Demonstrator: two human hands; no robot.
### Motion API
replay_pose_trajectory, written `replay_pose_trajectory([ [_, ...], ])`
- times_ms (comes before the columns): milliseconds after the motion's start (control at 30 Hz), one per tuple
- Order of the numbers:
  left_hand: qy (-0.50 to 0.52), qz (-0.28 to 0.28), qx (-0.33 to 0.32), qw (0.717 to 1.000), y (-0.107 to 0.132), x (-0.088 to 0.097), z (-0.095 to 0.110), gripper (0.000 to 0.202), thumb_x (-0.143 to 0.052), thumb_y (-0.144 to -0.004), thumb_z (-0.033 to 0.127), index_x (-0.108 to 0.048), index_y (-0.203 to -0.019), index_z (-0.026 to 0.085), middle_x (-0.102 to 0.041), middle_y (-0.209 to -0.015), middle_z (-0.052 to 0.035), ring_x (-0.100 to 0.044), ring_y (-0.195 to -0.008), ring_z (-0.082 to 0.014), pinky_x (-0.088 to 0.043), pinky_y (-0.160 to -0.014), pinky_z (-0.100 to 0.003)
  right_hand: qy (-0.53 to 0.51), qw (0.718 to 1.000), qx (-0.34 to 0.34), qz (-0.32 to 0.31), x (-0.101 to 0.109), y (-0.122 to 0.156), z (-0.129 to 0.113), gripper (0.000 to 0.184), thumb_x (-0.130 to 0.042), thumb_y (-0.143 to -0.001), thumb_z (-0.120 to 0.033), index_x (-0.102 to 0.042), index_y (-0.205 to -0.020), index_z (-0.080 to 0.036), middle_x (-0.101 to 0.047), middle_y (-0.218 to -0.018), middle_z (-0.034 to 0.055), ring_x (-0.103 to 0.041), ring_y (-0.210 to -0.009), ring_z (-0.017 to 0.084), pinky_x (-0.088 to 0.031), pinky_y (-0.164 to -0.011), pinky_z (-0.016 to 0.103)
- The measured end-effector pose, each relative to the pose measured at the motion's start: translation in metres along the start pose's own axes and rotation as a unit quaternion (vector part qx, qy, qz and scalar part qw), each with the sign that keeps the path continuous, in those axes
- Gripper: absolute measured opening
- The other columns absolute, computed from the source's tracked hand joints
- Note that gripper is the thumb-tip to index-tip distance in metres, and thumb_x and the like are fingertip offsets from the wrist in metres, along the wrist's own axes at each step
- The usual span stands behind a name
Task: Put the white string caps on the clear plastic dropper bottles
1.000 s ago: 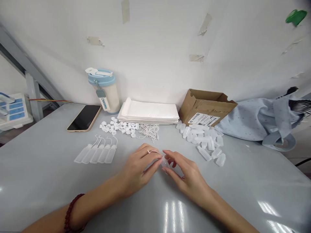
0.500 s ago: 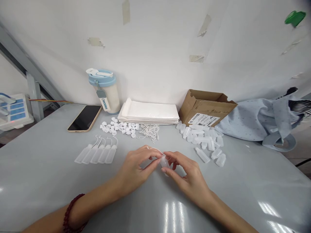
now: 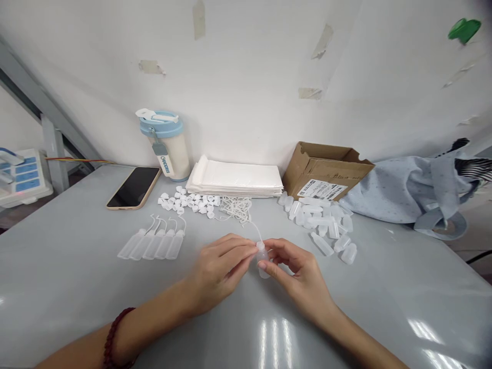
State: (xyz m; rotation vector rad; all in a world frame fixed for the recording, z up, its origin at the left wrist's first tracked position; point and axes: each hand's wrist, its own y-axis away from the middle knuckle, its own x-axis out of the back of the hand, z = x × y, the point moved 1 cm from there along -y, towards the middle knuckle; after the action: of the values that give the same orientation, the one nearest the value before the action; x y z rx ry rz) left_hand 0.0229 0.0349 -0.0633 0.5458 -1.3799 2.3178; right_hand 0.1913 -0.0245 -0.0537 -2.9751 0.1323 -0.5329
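A small translucent plastic bottle [image 3: 263, 266] stands roughly upright, a white cap [image 3: 260, 245] on its neck and a white string [image 3: 255, 228] rising from the cap. My right hand [image 3: 298, 266] grips the bottle's body between thumb and fingers. From the other side, my left hand [image 3: 226, 261] pinches at the cap with its fingertips, its thumb partly hidden. To the left lies a row of several capped bottles [image 3: 154, 245] with strings. Loose caps [image 3: 192, 201] and a tangle of white strings [image 3: 235, 206] lie behind my hands, and loose uncapped bottles [image 3: 323, 215] are heaped at the right.
Along the wall stand a blue-lidded tumbler [image 3: 169, 154], a stack of white packets [image 3: 240, 176] and a cardboard box [image 3: 338, 171]. A phone [image 3: 134, 188] lies at the left. A pale blue cloth bag [image 3: 392, 189] rests at the right.
The string on the held bottle has swung from pointing left to pointing up and back. My left fingers have shifted on the cap, and the bottle stands more upright.
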Motion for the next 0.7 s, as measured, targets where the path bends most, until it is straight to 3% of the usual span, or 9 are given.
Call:
replay_pose_trajectory([
  [233, -0.003, -0.021, 0.022, 1.0, 0.0, 0.0001, 0.0013, 0.025, -0.049, -0.086, 0.004, -0.062, -0.103, 0.018, -0.063, -0.086, -0.0062, -0.058, -0.079, -0.0148, -0.052, -0.068, -0.028, -0.037, 0.999, -0.036, 0.007, -0.0007, -0.002, -0.0005, 0.02, -0.069, -0.076, -0.032, -0.066, -0.092, -0.02, -0.067, -0.076, 0.0016, -0.062, -0.068, 0.015, -0.052, -0.064, 0.029],
  [467, 0.015, -0.039, 0.023, 0.999, 0.0008, -0.0004, 0.004, 0.029, -0.053, -0.084, 0.002, -0.058, -0.109, 0.015, -0.063, -0.093, -0.0089, -0.057, -0.086, -0.0171, -0.052, -0.074, -0.031, -0.081, 0.994, -0.076, 0.008, -0.0003, -0.0017, -0.0023, 0.026, -0.072, -0.072, -0.038, -0.064, -0.086, -0.018, -0.065, -0.067, 0.0002, -0.06, -0.063, 0.015, -0.05, -0.062, 0.029],
  [700, 0.036, -0.035, 0.044, 0.998, -0.0024, 0.001, 0.0057, 0.024, -0.049, -0.085, 0.003, -0.06, -0.102, 0.018, -0.065, -0.088, -0.0058, -0.058, -0.085, -0.0167, -0.052, -0.074, -0.031, -0.092, 0.989, -0.115, 0.006, 0.0009, -0.0028, -0.001, 0.03, -0.074, -0.07, -0.041, -0.065, -0.088, -0.018, -0.066, -0.068, 0.0001, -0.062, -0.064, 0.015, -0.05, -0.062, 0.029],
])
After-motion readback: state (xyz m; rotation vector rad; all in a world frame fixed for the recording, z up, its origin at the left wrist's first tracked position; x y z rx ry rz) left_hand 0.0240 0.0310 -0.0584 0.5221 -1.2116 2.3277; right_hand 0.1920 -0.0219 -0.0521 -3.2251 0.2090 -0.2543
